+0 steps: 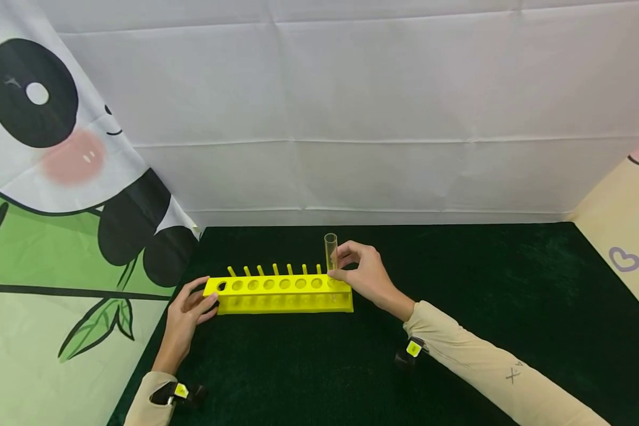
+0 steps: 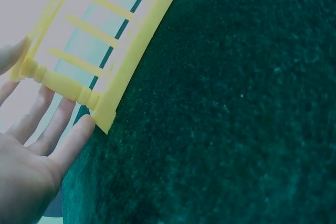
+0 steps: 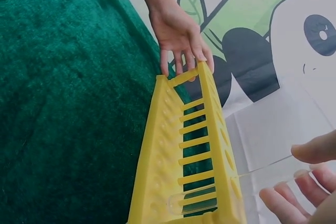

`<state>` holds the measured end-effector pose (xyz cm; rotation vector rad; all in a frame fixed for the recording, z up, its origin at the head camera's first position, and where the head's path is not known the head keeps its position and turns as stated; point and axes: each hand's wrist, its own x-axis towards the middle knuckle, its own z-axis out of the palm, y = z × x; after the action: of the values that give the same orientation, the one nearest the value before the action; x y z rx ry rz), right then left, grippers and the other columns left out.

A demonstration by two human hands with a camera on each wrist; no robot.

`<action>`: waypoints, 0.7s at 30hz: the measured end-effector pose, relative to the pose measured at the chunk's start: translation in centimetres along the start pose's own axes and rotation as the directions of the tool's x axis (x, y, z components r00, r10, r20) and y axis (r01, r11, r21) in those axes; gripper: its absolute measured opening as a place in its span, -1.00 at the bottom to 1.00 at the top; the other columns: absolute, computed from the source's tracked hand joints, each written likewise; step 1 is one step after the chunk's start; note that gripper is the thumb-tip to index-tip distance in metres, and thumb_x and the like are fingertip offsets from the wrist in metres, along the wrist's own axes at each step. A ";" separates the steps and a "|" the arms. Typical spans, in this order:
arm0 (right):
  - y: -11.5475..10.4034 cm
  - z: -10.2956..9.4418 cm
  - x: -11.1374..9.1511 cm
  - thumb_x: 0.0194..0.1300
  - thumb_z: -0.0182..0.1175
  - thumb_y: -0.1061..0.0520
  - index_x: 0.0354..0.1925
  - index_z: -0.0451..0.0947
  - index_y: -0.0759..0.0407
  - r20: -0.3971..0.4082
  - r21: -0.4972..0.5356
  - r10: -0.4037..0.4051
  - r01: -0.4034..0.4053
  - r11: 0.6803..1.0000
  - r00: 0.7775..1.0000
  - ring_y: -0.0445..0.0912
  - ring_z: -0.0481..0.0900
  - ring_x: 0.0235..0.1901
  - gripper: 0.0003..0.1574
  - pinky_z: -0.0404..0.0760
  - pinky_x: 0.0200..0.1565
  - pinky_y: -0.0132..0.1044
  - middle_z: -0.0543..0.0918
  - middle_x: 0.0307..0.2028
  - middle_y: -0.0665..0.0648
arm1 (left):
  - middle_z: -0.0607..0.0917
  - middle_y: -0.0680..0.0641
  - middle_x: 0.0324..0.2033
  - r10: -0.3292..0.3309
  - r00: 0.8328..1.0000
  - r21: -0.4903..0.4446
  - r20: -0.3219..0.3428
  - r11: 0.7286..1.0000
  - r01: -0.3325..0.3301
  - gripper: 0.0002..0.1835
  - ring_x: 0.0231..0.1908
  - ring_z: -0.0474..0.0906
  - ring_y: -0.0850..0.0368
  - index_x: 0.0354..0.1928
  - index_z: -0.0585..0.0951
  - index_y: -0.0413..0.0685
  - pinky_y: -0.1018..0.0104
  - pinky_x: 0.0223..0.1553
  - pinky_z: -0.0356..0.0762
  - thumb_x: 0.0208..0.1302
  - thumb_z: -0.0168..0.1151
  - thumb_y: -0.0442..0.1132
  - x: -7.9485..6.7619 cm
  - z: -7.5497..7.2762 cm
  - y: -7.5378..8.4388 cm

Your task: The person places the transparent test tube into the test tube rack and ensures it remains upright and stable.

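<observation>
A yellow test tube rack (image 1: 284, 293) lies lengthwise on the dark cloth, with a row of round holes on top and a line of pegs behind. My left hand (image 1: 183, 316) holds its left end, thumb at the top plate; in the left wrist view the fingers touch the end post (image 2: 65, 85). At the opposite end, my right hand (image 1: 370, 275) pinches a clear test tube (image 1: 331, 247) by its upper part. The tube stands upright in the last hole on the right. In the right wrist view its rounded bottom (image 3: 181, 203) shows inside the rack, near the base.
Dark green velvety cloth (image 1: 458, 266) covers the table on all sides of the rack. A white sheet (image 1: 351, 118) hangs behind. On the left is a panda-printed sheet (image 1: 74, 236), close to the left hand; a cream printed sheet (image 1: 625, 219) borders the right.
</observation>
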<state>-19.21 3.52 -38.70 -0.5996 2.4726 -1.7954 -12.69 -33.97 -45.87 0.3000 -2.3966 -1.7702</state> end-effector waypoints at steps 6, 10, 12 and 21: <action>0.3 0.2 -0.1 0.08 0.36 0.30 -0.19 0.54 0.18 0.003 0.021 0.002 -0.002 1.000 1.000 -0.01 0.55 -0.23 -0.71 0.53 -0.03 0.01 0.58 -0.19 0.11 | 0.49 -0.22 0.11 0.006 1.000 -0.006 0.003 1.000 -0.006 -0.36 -0.08 0.56 0.29 0.34 0.28 -0.07 0.25 -0.10 0.60 0.29 0.20 -0.01 -0.1 -0.1 0.0; 0.1 0.8 0.0 0.07 0.36 0.30 -0.19 0.54 0.16 -0.001 0.011 0.018 -0.018 1.000 1.000 -0.01 0.55 -0.23 -0.71 0.53 -0.02 0.02 0.58 -0.20 0.09 | 0.47 -0.27 0.13 0.008 1.000 -0.014 0.005 1.000 -0.008 -0.36 -0.06 0.57 0.24 0.34 0.28 -0.07 0.24 -0.09 0.60 0.29 0.21 -0.01 0.0 -0.6 -0.2; 0.0 1.1 0.0 0.07 0.36 0.30 -0.20 0.55 0.15 -0.004 0.007 0.027 -0.027 1.000 1.000 -0.01 0.55 -0.23 -0.70 0.53 -0.02 0.02 0.58 -0.20 0.08 | 0.47 -0.27 0.13 0.009 1.000 -0.021 0.008 1.000 -0.009 -0.36 -0.05 0.57 0.22 0.34 0.28 -0.05 0.24 -0.10 0.60 0.29 0.21 -0.02 0.0 -0.8 -0.2; -1.1 2.6 -1.3 0.07 0.36 0.29 -0.18 0.56 0.15 -0.018 -0.013 0.066 -0.067 0.998 0.998 -0.03 0.55 -0.22 -0.69 0.55 -0.06 -0.10 0.58 -0.20 0.06 | 0.41 -0.32 0.18 -0.002 0.998 -0.044 0.055 0.999 0.005 -0.40 -0.03 0.54 0.23 0.34 0.29 0.03 0.23 -0.08 0.60 0.30 0.20 -0.03 0.1 -2.3 -0.5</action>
<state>-17.03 1.30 -38.77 -0.4980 2.4868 -1.7694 -12.25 -36.28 -45.67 0.2541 -2.3917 -1.8530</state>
